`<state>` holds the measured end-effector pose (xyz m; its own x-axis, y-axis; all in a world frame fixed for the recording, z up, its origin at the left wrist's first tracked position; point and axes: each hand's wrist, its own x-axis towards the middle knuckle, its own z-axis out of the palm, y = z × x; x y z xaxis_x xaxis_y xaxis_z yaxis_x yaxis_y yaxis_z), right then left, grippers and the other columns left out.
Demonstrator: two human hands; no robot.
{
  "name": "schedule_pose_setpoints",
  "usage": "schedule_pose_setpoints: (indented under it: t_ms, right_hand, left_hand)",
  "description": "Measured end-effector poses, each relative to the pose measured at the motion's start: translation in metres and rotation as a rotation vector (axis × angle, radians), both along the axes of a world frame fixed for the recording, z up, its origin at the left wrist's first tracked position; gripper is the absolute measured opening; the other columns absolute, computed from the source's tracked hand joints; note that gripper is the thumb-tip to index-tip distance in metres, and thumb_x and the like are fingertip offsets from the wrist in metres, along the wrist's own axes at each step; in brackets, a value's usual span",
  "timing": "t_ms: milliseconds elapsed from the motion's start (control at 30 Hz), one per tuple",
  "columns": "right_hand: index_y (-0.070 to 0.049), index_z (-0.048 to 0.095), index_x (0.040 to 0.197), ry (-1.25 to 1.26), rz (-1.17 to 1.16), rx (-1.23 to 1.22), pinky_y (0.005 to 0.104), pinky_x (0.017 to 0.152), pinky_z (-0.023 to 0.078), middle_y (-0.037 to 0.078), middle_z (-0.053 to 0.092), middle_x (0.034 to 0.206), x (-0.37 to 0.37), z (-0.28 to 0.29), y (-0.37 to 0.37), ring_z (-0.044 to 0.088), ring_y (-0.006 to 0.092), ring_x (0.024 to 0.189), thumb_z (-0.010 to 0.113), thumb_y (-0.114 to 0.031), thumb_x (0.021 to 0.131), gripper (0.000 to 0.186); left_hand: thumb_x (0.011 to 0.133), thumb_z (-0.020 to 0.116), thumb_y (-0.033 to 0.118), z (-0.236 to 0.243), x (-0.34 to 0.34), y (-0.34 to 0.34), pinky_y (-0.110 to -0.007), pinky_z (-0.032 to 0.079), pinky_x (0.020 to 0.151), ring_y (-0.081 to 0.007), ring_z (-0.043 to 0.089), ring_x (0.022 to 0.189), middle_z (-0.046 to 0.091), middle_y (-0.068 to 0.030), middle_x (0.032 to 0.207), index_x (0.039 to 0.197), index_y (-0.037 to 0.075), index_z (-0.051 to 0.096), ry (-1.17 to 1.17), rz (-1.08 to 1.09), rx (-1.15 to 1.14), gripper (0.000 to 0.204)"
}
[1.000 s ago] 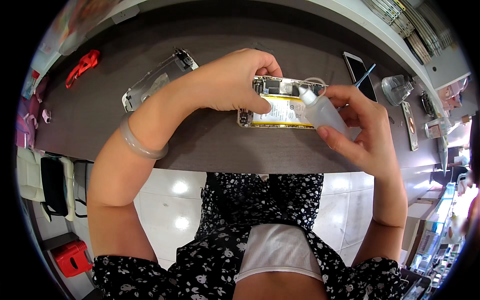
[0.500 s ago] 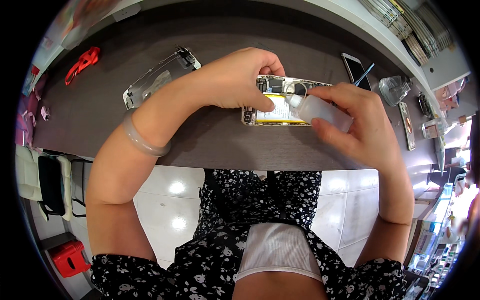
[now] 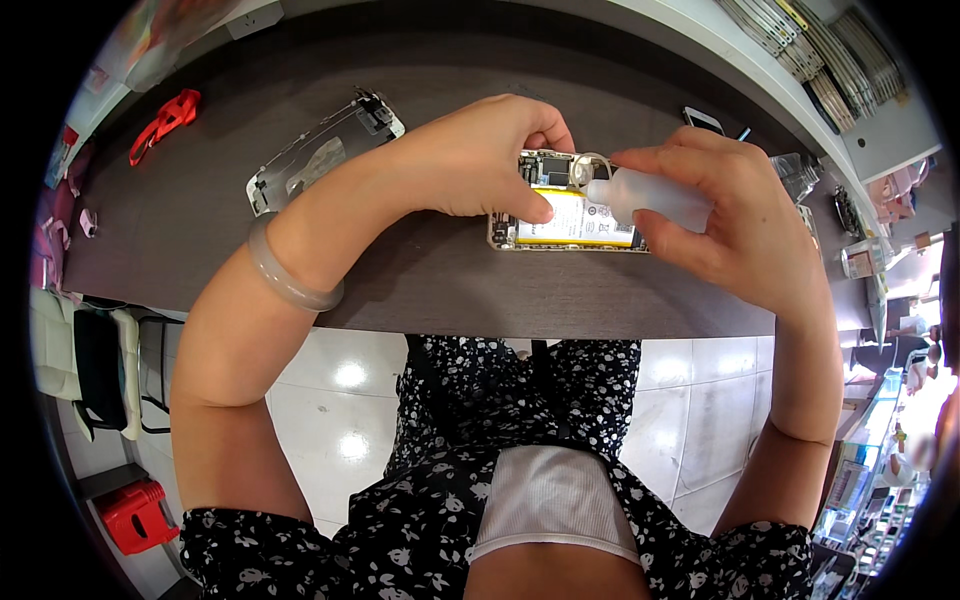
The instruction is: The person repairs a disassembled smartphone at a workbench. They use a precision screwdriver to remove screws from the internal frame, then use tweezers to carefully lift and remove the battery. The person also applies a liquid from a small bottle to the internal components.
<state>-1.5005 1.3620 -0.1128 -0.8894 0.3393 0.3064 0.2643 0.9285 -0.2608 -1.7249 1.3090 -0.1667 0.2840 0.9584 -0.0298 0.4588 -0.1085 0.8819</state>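
Observation:
My left hand [image 3: 495, 170] grips an opened phone body [image 3: 575, 243] on the desk, thumb resting over the white, yellow-edged battery [image 3: 590, 225], fingers over the top edge. My right hand [image 3: 745, 215] is closed round a translucent squeeze bottle [image 3: 665, 195], lying almost sideways in my fingers. The bottle's nozzle points left, low over the seam between the battery and the circuit board [image 3: 548, 168]. A loop on its neck sits over the board; whether the tip touches is unclear. A detached phone cover or screen piece [image 3: 330, 150] lies beyond my left forearm.
On the dark desk [image 3: 460, 300] lie a red strap [image 3: 165, 125], a phone [image 3: 703, 120] partly behind my right hand, a glass bottle [image 3: 800, 177] and small containers [image 3: 860, 258]. Stacked metal plates [image 3: 820, 65] fill the right shelf. A white chair [image 3: 55, 350] stands left.
The bottle has tipped from slanted toward horizontal, its nozzle moving lower and left. My right hand has turned and shifted right and up around it. My left hand and phone body moved slightly right.

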Motion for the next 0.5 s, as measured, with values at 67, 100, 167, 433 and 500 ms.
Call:
schedule_pose_setpoints:
  t_ms: [67, 100, 167, 433, 500]
  right_hand:
    - [0.0, 0.068, 0.098, 0.001, 0.002, -0.057, 0.0345, 0.056, 0.046, 0.015, 0.06, 0.074, 0.001, -0.002, 0.003, 0.059, 0.027, 0.06, 0.067, -0.015, 0.07, 0.032]
    - [0.0, 0.068, 0.098, -0.007, -0.005, -0.083, 0.0335, 0.057, 0.046, 0.014, 0.06, 0.074, 0.003, -0.003, 0.004, 0.059, 0.0254, 0.061, 0.068, -0.014, 0.071, 0.031]
    - [0.001, 0.068, 0.098, -0.021, -0.018, -0.137, 0.0316, 0.058, 0.045, 0.014, 0.06, 0.075, 0.01, -0.007, 0.007, 0.059, 0.0223, 0.063, 0.068, -0.013, 0.072, 0.03]
    - [0.0, 0.053, 0.121, 0.344, -0.02, -0.984, 0.0207, 0.068, 0.045, 0.006, 0.058, 0.103, 0.036, -0.052, 0.0, 0.055, 0.0085, 0.083, 0.066, -0.008, 0.084, 0.039]
    - [0.0, 0.05, 0.124, 0.395, 0.048, -1.068, 0.0204, 0.071, 0.046, 0.007, 0.056, 0.109, 0.036, -0.061, 0.0, 0.055, 0.0086, 0.088, 0.068, -0.007, 0.084, 0.044]
  left_hand:
    - [0.066, 0.077, 0.006, -0.001, 0.0, 0.0, -0.025, 0.045, 0.067, -0.0094, 0.054, 0.077, 0.058, -0.002, 0.082, 0.102, -0.001, 0.057, -0.001, -0.002, 0.014, 0.042]
    - [0.066, 0.077, 0.006, -0.003, -0.001, 0.0, -0.025, 0.044, 0.067, -0.0092, 0.054, 0.076, 0.057, -0.0019, 0.081, 0.102, -0.001, 0.058, -0.006, -0.004, 0.023, 0.042]
    - [0.065, 0.077, 0.006, -0.003, 0.0, 0.001, -0.025, 0.044, 0.065, -0.009, 0.053, 0.074, 0.056, -0.0013, 0.079, 0.101, -0.001, 0.058, 0.002, -0.003, 0.032, 0.042]
    - [0.063, 0.081, 0.011, 0.003, 0.004, -0.001, -0.026, 0.04, 0.059, -0.01, 0.049, 0.067, 0.052, 0.0001, 0.073, 0.097, 0.0, 0.063, 0.162, 0.025, -0.002, 0.04]
    - [0.062, 0.082, 0.013, 0.005, 0.004, -0.003, -0.027, 0.039, 0.058, -0.011, 0.048, 0.066, 0.05, -0.0001, 0.072, 0.095, 0.0, 0.065, 0.238, 0.03, 0.048, 0.039]
